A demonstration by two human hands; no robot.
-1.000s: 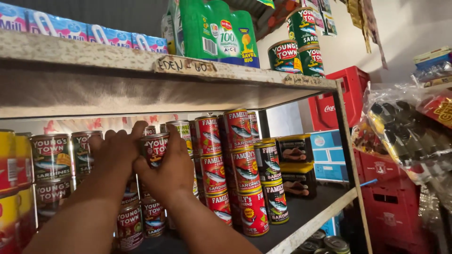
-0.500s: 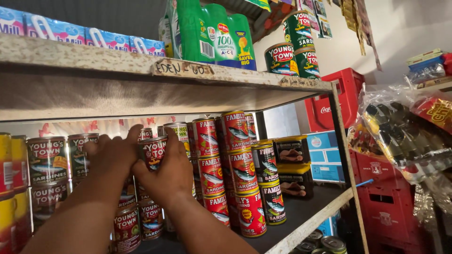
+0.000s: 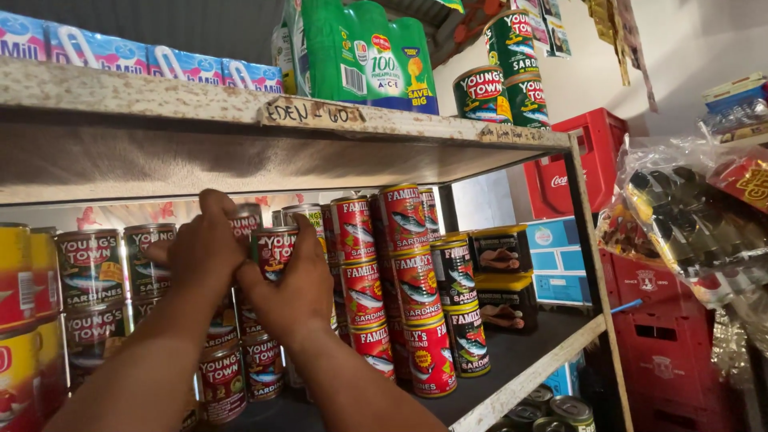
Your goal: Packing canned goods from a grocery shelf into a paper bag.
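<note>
Head view: left hand (image 3: pixel 204 256), right hand (image 3: pixel 294 286) grip clenched on top can (image 3: pixel 270 250); tight under shelf edge (image 3: pixel 320 112).

Two forearms are seen, both bare from the lower edge of the view to the wrist; no sleeve, cuff or glove is worn. Left hand (image 3: pixel 204 256): bare, no ring, band or watch visible on the parts shown. Right hand (image 3: pixel 292 292): bare, likewise unadorned; short, unpainted nails are made out on the fingers. No markings are seen on either arm.
</note>
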